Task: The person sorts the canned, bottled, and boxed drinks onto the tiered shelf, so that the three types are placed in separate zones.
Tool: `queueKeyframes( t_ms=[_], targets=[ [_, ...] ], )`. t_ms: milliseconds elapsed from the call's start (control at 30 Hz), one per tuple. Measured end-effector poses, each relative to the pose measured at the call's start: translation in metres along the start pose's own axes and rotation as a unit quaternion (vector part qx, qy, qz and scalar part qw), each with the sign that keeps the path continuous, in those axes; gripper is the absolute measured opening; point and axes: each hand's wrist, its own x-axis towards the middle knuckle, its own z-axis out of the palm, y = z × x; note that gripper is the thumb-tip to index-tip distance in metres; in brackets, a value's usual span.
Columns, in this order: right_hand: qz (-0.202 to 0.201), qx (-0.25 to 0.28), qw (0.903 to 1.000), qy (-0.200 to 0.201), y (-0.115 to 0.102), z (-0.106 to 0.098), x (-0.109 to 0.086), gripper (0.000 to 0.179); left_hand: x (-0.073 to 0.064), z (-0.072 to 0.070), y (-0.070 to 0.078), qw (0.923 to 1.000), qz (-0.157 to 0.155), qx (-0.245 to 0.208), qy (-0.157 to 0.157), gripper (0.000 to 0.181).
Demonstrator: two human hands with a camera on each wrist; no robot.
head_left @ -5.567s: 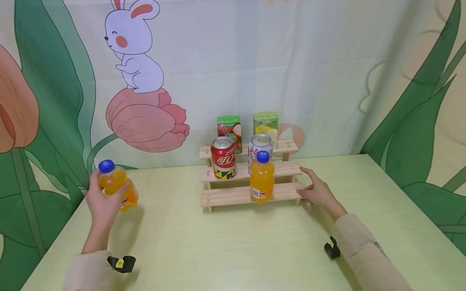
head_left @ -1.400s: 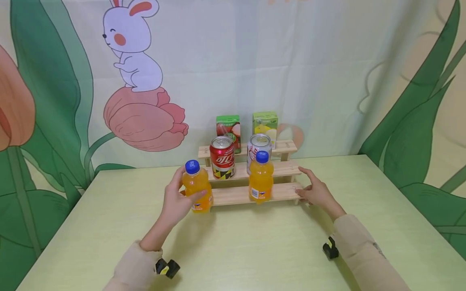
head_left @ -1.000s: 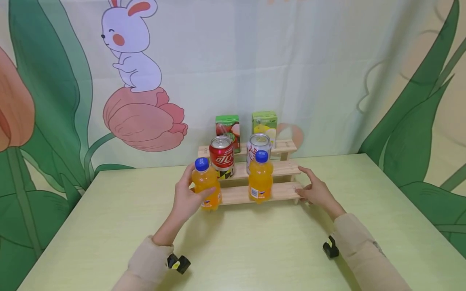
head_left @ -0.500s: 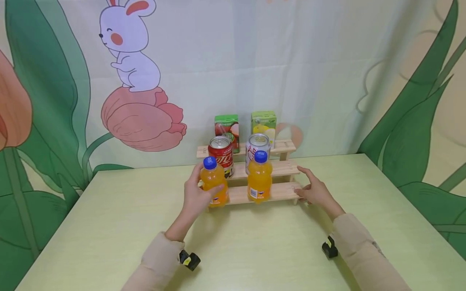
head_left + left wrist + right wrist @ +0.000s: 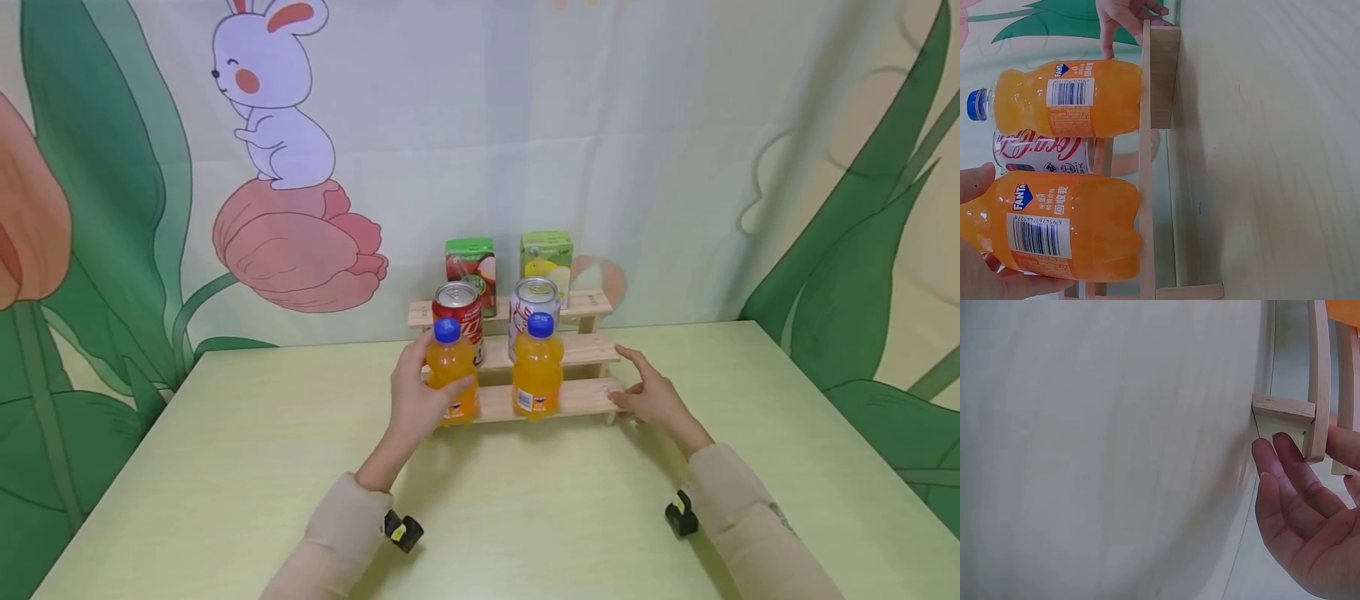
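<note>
My left hand (image 5: 420, 387) grips an orange Fanta bottle (image 5: 1079, 225) with a blue cap, thumb and fingers round its upper part. Upright at the left of the bottom tier, the bottle's base meets the plank in the left wrist view. A matching Fanta bottle (image 5: 537, 371) stands to its right on the same tier. My right hand (image 5: 654, 396) holds the right end of the three-tier wooden rack (image 5: 581, 398). In the right wrist view its thumb lies over the bottom plank and several curled fingers (image 5: 1269, 465) are below.
On the middle tier stand a red Coca-Cola can (image 5: 459, 312), partly hidden by the held bottle, and a white Coca-Cola can (image 5: 536, 293). An apple juice box (image 5: 480, 268) and a green-yellow juice box (image 5: 547, 254) stand on top. Behind the pale table (image 5: 525, 508) hangs a printed curtain (image 5: 637, 167).
The left hand has carried its Fanta bottle from the table's left side rightward to the bottom tier, in front of the red can. The right hand keeps its place at the rack's end.
</note>
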Motion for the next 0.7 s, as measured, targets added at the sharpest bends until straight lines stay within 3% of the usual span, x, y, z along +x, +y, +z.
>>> queueKeyframes(
  t_ms=[433, 700],
  targets=[
    [-0.008, -0.004, 1.0000, 0.000, -0.0011, 0.0021, 0.0013, 0.073, -0.0008, -0.0008, -0.0007, 0.9998, -0.011, 0.019, 0.001, 0.067],
    [-0.024, -0.029, 0.9993, 0.005, -0.0017, 0.0003, -0.0012, 0.073, 0.0005, -0.0025, -0.0032, 0.9991, -0.010, 0.036, -0.018, 0.071]
  ],
)
